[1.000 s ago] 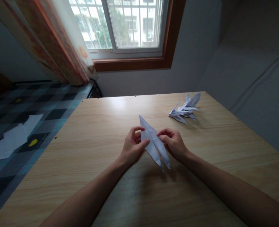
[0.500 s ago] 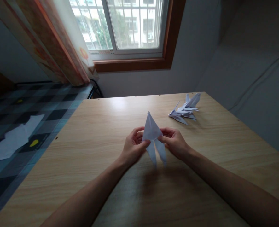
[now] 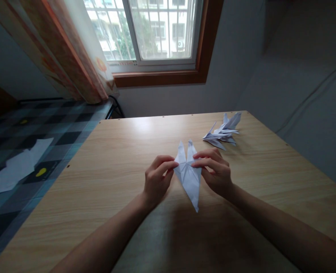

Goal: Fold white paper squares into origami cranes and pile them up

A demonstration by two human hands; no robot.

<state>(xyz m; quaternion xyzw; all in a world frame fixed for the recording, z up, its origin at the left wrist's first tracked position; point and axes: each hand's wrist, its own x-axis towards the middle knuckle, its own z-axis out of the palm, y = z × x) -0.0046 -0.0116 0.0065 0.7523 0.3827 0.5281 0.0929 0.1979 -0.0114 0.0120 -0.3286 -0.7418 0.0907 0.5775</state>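
Between my two hands is a piece of folded white paper [image 3: 189, 178], held above the table. Two narrow points of it stick up and away from me, and one broad point hangs down toward me. Crease lines show across its middle. My left hand [image 3: 160, 178] pinches its left corner between thumb and fingers. On the other side my right hand [image 3: 216, 170] grips the right edge, its index and middle fingers lying on the front face and the thumb partly hidden.
Several folded white paper pieces [image 3: 223, 132] lie in a pile at the table's back right. The wooden table [image 3: 113, 159] reaches toward a window. To the left, white paper sheets [image 3: 22, 167] rest on a bed with a checked cover [image 3: 68, 125].
The folded paper has been turned over: its two narrow points hung toward me before and now point away. Both hands have shifted their hold, with fingers now over the front face.
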